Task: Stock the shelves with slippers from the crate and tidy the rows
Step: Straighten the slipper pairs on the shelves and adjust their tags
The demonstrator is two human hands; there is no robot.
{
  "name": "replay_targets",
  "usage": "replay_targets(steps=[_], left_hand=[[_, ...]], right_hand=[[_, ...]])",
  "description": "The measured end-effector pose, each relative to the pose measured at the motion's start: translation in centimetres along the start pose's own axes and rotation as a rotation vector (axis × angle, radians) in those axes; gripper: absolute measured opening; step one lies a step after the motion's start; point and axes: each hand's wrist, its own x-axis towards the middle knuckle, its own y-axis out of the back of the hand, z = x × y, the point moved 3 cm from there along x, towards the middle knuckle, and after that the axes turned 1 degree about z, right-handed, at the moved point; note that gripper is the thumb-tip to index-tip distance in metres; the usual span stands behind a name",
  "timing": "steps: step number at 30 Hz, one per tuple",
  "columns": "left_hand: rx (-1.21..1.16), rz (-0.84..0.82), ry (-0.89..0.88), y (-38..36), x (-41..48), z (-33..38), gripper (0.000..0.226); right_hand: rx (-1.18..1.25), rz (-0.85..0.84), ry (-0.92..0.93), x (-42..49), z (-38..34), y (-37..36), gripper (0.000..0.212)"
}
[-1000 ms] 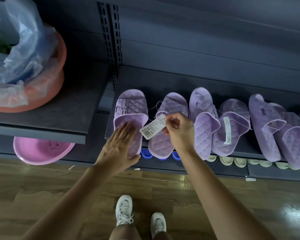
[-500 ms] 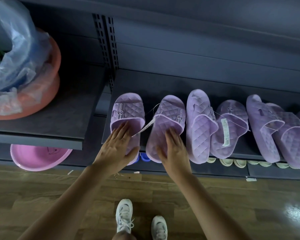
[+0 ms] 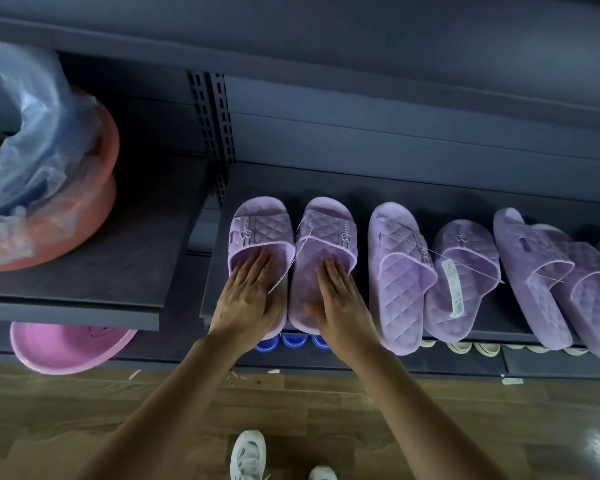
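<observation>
Lilac quilted slippers lie in a row on a dark shelf. My left hand rests flat on the leftmost slipper, fingers straight and reaching under its strap. My right hand presses flat on the second slipper, which lies close beside the first. A thin tag string runs between the two. To the right lie a third slipper, a tagged fourth and more overlapping slippers. No crate is in view.
An orange basin holding a clear plastic bag stands on the left shelf, with a pink basin below it. Blue slippers and pale slippers show on the lower shelf. A perforated upright divides the shelves. My white shoes stand on the wooden floor.
My right hand let go of the white price tag and came down flat on the second slipper. Both left slippers now lie straighter and closer together, further back on the shelf.
</observation>
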Motion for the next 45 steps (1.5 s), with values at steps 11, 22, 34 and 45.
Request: replay_targets(steps=[11, 22, 34, 45], left_hand=[[0.023, 0.024, -0.006, 0.3, 5.0, -0.6, 0.082], [0.12, 0.061, -0.024, 0.3, 9.4, -0.8, 0.058], [-0.057, 0.017, -0.01, 1.5, 9.3, -1.4, 0.071], [-0.048, 0.078, 0.012, 5.8, 3.2, 3.1, 0.064]], right_hand=[[-0.051, -0.082, 0.009, 5.2, 0.9, 1.4, 0.064], [-0.015, -0.04, 0.016, 8.0, 1.7, 1.9, 0.063], [-0.03, 0.003, -0.008, 8.2, 1.4, 2.8, 0.064], [-0.008, 0.293, 0.071, 2.1, 1.1, 6.9, 0.041]])
